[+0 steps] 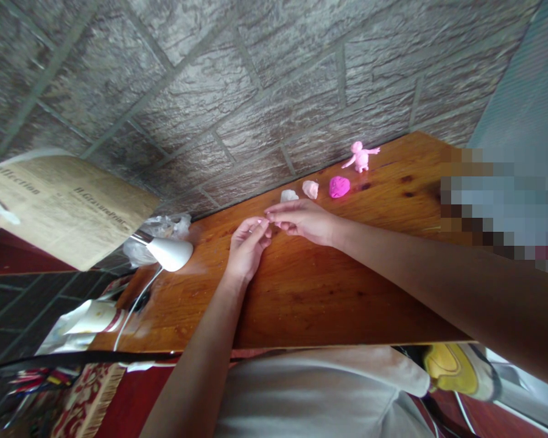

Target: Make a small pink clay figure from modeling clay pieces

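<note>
Over the wooden table my left hand [247,248] and my right hand [305,220] meet at the fingertips. Both are closed in a pinch, and whatever sits between the fingers is too small and hidden to name. Just behind my right hand lies a white lump of modelling clay [289,195], partly covered by the fingers. A pale pink clay lump [310,189] and a bright magenta clay lump [339,187] rest to its right. Near the wall stands a small pink clay figure [360,157], upright with its arms spread.
The wooden table [292,298] runs along a stone-patterned wall [274,91]. At the left are a lamp with a white base [170,252], its cable, a crumpled plastic bag [171,226] and a printed paper shade [68,201]. A paper roll [95,316] sits at the left end.
</note>
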Demonstrator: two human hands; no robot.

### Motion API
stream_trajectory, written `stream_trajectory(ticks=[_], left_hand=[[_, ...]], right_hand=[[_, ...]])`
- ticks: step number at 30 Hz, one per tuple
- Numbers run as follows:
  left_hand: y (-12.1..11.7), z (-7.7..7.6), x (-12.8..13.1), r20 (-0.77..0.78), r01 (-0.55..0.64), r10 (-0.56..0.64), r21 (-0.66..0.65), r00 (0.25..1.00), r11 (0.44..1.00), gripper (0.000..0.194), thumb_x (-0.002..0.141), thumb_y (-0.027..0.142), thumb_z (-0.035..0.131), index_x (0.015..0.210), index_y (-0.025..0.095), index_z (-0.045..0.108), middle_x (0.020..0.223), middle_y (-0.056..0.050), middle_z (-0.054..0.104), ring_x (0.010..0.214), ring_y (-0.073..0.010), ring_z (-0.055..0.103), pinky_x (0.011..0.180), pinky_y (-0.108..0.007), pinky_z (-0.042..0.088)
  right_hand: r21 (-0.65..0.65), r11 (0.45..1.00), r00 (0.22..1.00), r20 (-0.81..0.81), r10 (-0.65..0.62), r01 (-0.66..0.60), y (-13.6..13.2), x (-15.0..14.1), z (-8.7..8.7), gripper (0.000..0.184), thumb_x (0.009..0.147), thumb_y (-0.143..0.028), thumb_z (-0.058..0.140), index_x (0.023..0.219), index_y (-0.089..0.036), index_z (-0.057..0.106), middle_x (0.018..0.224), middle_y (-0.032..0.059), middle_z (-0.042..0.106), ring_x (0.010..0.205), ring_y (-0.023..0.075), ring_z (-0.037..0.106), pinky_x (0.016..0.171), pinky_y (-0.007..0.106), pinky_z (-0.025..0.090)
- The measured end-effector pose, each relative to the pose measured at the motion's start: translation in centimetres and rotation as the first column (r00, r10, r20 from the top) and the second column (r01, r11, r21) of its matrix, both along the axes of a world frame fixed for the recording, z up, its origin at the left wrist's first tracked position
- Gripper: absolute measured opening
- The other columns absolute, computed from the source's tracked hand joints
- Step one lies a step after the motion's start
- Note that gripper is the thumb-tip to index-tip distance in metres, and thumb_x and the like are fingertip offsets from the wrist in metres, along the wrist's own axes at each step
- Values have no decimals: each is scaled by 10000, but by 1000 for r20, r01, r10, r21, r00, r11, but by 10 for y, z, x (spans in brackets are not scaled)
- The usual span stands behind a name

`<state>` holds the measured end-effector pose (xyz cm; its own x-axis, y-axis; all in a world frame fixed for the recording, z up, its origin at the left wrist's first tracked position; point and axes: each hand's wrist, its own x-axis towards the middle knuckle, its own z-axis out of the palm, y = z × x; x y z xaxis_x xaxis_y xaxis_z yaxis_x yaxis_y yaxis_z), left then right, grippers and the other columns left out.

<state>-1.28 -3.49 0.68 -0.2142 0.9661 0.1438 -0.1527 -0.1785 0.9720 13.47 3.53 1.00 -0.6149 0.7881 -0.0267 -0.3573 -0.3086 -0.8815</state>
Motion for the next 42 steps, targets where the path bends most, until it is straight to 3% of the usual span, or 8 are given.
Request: stream_trajectory(ticks=[7,21,28,36,42], left_hand=[[-1,1,4,-56,-7,11,70,998,998,314,551,303,943,786,247,743,748,16,666,635,-84,526,548,-204,384],[1,-1,2,-41,-28,32,100,999,995,287,554,343,951,728,224,757,635,27,644,587,-69,519,529,-193,379],[1,-2,2,-36,4,0,125,999,992,271,573,308,944,778,234,781,650,30,660,585,-60,541,529,-186,389],[2,-2,4,-38,-31,35,119,999,992,295,521,330,962,695,205,759,606,30,649,564,-63,540,524,-192,392],[0,1,5,-66,18,-9,136,998,991,290,534,307,957,723,211,760,616,34,638,567,-64,530,518,-194,389]], right_hand=[[-46,999,999,-42,16,-18,1,-1,-2,92,719,-151,811,800,-174,774,643,-22,644,587,56,506,535,175,368],[-66,994,995,-64,79,-83,2,0,-3,68,778,-118,766,785,-183,784,737,-5,706,605,48,525,564,161,407],[-95,993,997,-47,58,-63,-1,1,1,112,794,-78,732,750,-175,768,668,-15,672,594,52,517,589,179,405],[-79,993,994,-61,88,-93,1,-1,-2,41,788,-130,766,768,-166,770,662,-18,661,586,48,504,546,171,380],[-91,992,994,-67,84,-90,1,-1,-2,85,776,-88,753,790,-171,765,657,-19,666,581,54,518,535,174,380]])
